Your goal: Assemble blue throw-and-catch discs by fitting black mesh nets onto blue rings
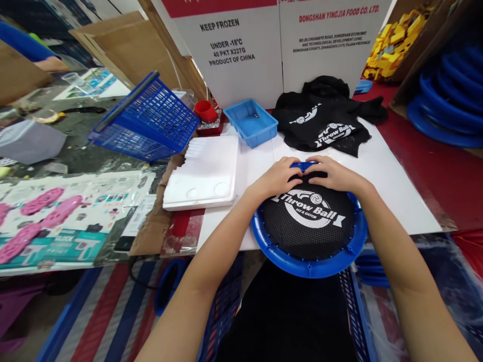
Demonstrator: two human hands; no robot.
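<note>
A round blue plastic ring (310, 269) with black mesh fabric (298, 239) stretched across it lies at the near edge of the white work surface. White "Throw Ball" lettering is printed on the mesh. My left hand (278, 177) grips the far rim, fingers curled over it and thumb on the mesh. Beside it, my right hand (332, 173) holds the same rim with bent fingers, the two hands almost touching. What lies under the fingertips is hidden. Just beyond my hands is a loose pile of printed black mesh pieces (328, 118).
Left of the pile are a light blue tray (252, 123), a red cup (206, 110), white foam (204, 173) and a tilted blue basket (151, 115). Blue rings (449, 100) are stacked at right, near yellow parts (396, 42). A white carton (241, 75) stands behind.
</note>
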